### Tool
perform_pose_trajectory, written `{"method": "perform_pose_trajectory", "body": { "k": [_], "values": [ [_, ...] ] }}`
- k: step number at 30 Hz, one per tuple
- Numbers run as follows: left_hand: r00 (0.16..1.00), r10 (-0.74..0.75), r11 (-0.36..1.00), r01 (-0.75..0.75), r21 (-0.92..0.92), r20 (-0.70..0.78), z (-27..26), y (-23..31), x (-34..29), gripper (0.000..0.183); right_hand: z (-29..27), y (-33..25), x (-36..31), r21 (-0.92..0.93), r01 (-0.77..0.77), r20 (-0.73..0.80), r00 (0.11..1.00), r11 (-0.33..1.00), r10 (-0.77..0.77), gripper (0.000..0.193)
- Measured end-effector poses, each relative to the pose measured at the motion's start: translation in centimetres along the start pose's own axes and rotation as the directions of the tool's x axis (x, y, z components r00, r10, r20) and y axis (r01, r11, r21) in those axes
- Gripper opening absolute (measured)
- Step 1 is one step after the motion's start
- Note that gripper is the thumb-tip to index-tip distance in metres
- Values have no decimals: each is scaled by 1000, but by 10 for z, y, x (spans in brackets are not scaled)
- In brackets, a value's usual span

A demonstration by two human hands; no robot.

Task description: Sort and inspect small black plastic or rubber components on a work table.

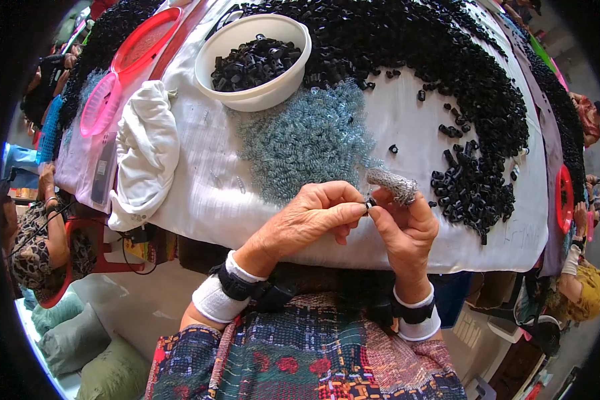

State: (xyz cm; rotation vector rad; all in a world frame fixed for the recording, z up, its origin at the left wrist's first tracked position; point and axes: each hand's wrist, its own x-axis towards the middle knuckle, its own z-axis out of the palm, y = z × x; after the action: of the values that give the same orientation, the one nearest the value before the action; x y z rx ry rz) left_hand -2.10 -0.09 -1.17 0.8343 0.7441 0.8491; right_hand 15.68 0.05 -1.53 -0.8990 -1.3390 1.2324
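Note:
In front of me, over the near edge of the white-covered table, my left hand (317, 212) and my right hand (407, 233) meet fingertip to fingertip. Both are closed in a pinch on a small black plastic part (369, 205), mostly hidden by the fingers. A silvery, ribbed or mesh-like covering (395, 186) sits at a finger of the right hand; its exact kind is unclear. Just beyond the hands lies a wide heap of small metal coil springs (307, 137). Loose black plastic parts (477, 190) are piled to the right.
A white bowl (297, 77) of black parts stands beyond the springs. More black parts (407, 33) spread along the far side. At left lie a bunched white cloth (147, 150), a pink basket (100, 107) and a red tray (147, 41). Other people sit at both sides.

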Motion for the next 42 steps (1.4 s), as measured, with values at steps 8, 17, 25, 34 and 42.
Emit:
{"method": "perform_pose_trajectory", "body": {
  "k": [8, 17, 25, 34, 42],
  "values": [
    [999, -5, 1000, 6, 15, -54, 2, 4, -3, 20, -4, -3, 4, -17, -7, 75, 997, 1000, 8, 37],
    [979, -39, 998, 29, -53, -201, 8, 5, -3, 19, 4, -7, 8, -433, 261, 132, 965, 863, -226, 54],
    [965, 32, 999, -31, 7, -259, 15, -1, -1, 20, 8, 6, 7, -647, 434, 178, 885, 627, -430, 47],
    [971, 4, 1000, -1, 15, -238, 15, 2, -1, 18, 4, 4, 8, -657, 402, 189, 907, 638, -377, 39],
    [973, 19, 996, 1, 86, -230, 16, 4, -1, 19, 5, -2, 8, -692, 437, 211, 883, 574, -418, 31]
  ]
}}
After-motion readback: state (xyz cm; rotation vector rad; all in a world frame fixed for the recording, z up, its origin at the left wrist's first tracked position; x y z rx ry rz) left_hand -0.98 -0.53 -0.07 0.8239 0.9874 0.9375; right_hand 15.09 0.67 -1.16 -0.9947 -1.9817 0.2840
